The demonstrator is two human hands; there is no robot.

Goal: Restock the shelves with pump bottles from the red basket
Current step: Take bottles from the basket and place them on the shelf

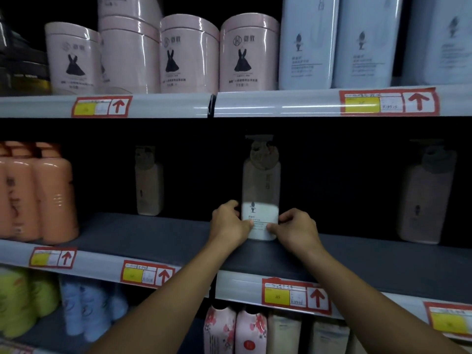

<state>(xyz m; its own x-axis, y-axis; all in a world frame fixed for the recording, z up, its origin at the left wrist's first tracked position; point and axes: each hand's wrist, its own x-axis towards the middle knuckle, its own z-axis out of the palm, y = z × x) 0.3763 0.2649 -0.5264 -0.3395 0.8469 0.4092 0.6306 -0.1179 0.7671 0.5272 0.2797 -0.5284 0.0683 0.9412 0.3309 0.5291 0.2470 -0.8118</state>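
A pale pump bottle stands upright on the dark middle shelf, its pump head in shadow. My left hand grips its lower left side and my right hand grips its lower right side, thumbs on the label. A similar pale pump bottle stands further back to the left. Another pinkish pump bottle stands at the right. The red basket is out of view.
Orange bottles crowd the middle shelf's left end. Pink tubs and pale blue bottles fill the upper shelf. Floral pouches, blue and green bottles sit on the lower shelf. Price tags line the shelf edges.
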